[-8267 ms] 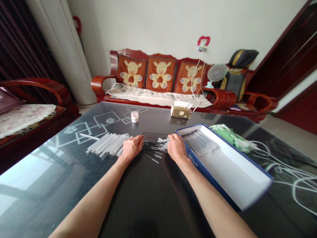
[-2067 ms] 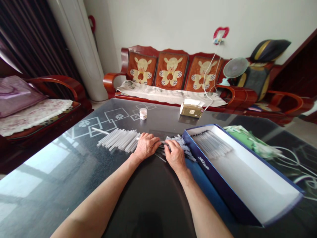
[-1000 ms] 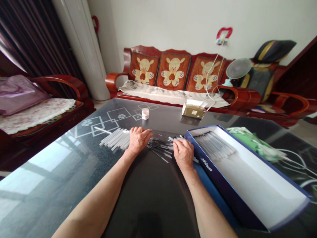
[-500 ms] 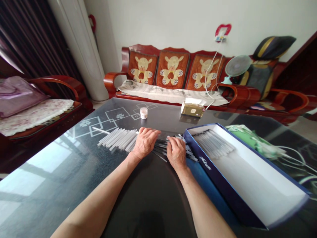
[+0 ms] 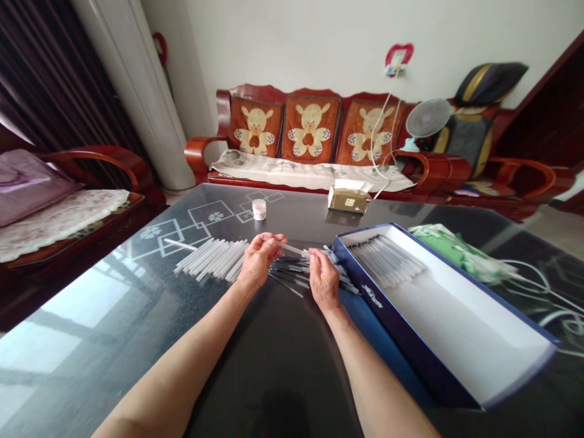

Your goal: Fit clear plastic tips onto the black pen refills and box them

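Left hand [image 5: 260, 260] and right hand [image 5: 323, 278] pinch a clear plastic tube [image 5: 292, 249] between them, fingers curled; black applicator wands [image 5: 287, 274] lie just below, loose tubes [image 5: 210, 260] left, blue cardboard box [image 5: 410, 359] right.

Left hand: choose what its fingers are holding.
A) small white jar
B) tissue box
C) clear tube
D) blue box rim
C: the left hand pinches one end of the clear tube in its fingers, and the tube runs across toward the right hand.

Two hands [image 5: 258, 263]; one blue box [image 5: 371, 289]; one white jar [image 5: 259, 209]; three sofa cushions [image 5: 311, 129]
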`<act>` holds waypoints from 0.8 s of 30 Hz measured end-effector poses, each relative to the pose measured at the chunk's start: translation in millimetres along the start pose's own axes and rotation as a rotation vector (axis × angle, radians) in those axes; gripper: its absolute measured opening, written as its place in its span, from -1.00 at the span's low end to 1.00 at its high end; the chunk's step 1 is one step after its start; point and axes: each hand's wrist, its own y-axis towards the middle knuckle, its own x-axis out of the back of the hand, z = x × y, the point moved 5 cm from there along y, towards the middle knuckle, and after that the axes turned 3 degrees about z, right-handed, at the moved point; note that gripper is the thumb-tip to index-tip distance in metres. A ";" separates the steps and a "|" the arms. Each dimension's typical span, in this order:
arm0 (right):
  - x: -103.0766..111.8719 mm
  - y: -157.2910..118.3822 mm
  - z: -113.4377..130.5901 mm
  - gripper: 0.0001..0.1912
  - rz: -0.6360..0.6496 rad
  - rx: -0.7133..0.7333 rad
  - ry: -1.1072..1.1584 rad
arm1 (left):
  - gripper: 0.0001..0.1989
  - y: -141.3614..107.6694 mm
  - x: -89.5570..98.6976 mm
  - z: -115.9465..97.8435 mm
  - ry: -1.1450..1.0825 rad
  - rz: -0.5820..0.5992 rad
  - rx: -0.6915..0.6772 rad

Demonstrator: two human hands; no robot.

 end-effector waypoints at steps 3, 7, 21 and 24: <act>2.4 0.4 -10.7 -0.71 -0.058 -0.144 0.215 | -0.69 -1.1 3.4 5.8 0.128 0.012 -0.004; 8.3 1.2 -19.0 -0.63 -0.152 -0.280 0.363 | -0.77 -6.3 -3.3 -8.4 0.682 0.200 -0.262; -26.5 -9.9 -6.6 -0.66 -0.003 -0.701 0.969 | -0.68 -43.1 -53.1 2.2 1.554 0.443 -0.385; -26.2 -11.8 -3.8 -0.63 -0.042 -0.775 0.988 | -0.64 -45.6 -55.8 7.0 1.592 0.430 -0.296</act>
